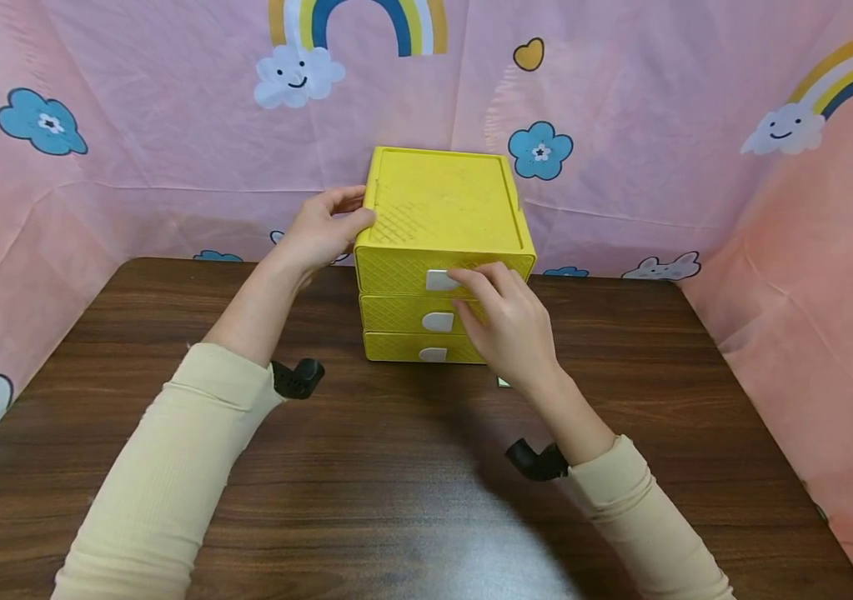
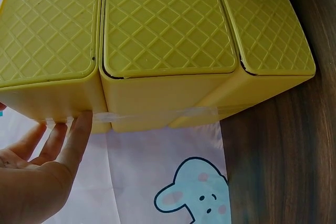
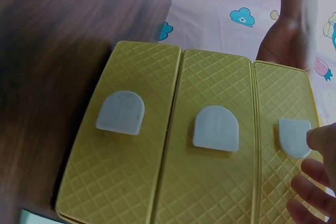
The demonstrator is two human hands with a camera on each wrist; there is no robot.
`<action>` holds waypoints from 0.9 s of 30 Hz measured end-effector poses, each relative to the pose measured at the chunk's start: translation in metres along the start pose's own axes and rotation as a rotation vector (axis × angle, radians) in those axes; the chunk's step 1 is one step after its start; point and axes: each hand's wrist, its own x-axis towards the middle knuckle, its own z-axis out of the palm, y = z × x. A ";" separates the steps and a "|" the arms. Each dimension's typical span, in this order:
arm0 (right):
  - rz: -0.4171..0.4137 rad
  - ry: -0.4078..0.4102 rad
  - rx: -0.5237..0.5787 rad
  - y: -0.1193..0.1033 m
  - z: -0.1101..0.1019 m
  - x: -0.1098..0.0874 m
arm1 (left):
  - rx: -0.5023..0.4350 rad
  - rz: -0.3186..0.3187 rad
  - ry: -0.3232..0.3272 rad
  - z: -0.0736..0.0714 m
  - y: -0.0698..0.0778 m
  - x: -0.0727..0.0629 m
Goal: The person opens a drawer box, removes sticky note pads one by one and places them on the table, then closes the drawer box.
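Note:
A yellow three-drawer plastic cabinet (image 1: 437, 200) stands at the back of the table, its drawers closed. Each drawer front carries a white handle, such as the middle one (image 3: 216, 128). My left hand (image 1: 324, 229) rests on the cabinet's left side, thumb at the top edge and fingers extended along the side wall (image 2: 157, 100). At the front, my right hand (image 1: 512, 325) has a fingertip on the top drawer's white handle (image 3: 295, 137). Its thumb stays apart from that finger, and its other fingers are loosely bent before the drawer front.
The dark wooden table (image 1: 366, 467) extends in front of the cabinet. Behind and beside it hangs a pink printed cloth (image 1: 186, 150). A small pale green flat piece (image 1: 503, 382) lies by the cabinet's front right corner, partly hidden by my right hand.

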 end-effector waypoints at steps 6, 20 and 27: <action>0.085 0.004 0.051 0.000 0.002 -0.010 | -0.009 0.008 -0.004 0.000 0.000 -0.001; 0.196 0.032 0.110 -0.001 0.012 -0.024 | -0.024 0.001 -0.002 0.000 -0.001 0.001; 0.248 0.016 0.130 -0.002 0.017 -0.031 | -0.024 0.002 -0.004 0.000 0.000 0.002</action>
